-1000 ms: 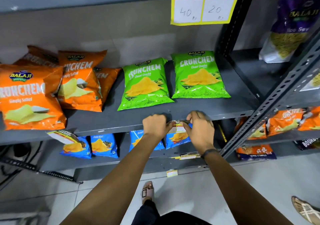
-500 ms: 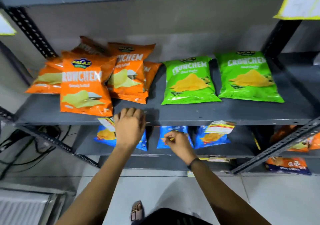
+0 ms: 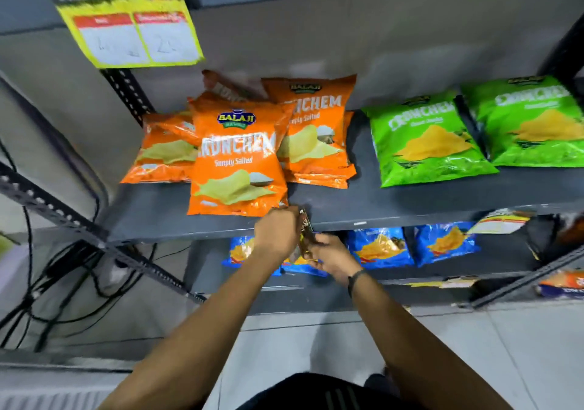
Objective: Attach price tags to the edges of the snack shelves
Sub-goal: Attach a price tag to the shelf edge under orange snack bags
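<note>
Both my hands meet at the front edge of the dark grey shelf [image 3: 410, 217], just below the front orange chip bag [image 3: 235, 169]. Between them stands a price tag [image 3: 306, 236], seen edge-on and blurred, its top touching the shelf edge. My left hand [image 3: 276, 234] pinches the tag's upper part. My right hand [image 3: 331, 256] grips its lower part from the right. Another price tag [image 3: 497, 221] hangs from the same shelf edge at the right, under the green chip bags [image 3: 426, 139]. A yellow price tag [image 3: 136, 37] hangs from the shelf above, top left.
Blue chip bags [image 3: 379, 247] lie on the lower shelf behind my hands. A slotted metal upright [image 3: 60, 217] runs diagonally at the left, with black cables [image 3: 57, 280] behind it. The tiled floor [image 3: 521, 346] lies below.
My view and both hands have shifted left along the shelf, from under the green bags to under the orange bags. Both hands now hold a new tag against the edge; half a second ago they were apart.
</note>
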Action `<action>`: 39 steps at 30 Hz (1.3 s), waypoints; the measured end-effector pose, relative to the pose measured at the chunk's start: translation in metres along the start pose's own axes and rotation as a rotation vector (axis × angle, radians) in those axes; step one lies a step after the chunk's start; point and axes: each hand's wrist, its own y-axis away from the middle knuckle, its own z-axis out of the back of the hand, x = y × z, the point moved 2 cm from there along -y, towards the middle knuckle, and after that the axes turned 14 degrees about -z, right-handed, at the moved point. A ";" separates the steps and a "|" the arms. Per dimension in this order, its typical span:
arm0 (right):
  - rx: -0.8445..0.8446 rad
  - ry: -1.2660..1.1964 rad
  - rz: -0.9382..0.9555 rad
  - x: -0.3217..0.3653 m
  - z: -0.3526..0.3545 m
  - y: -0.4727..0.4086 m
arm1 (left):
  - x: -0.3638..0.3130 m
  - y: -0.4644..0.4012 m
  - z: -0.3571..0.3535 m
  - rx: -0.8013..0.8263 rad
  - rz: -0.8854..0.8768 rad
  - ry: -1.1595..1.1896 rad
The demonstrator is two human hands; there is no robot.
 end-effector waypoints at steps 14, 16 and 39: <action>-0.750 1.059 0.512 0.002 -0.019 0.012 | 0.060 0.067 -0.021 0.019 -0.012 -0.165; -0.780 1.189 0.541 0.009 -0.029 0.010 | 0.064 0.064 -0.021 0.127 0.006 -0.259; -1.082 1.323 0.412 0.031 -0.038 0.017 | 0.069 0.051 -0.006 0.160 0.128 -0.375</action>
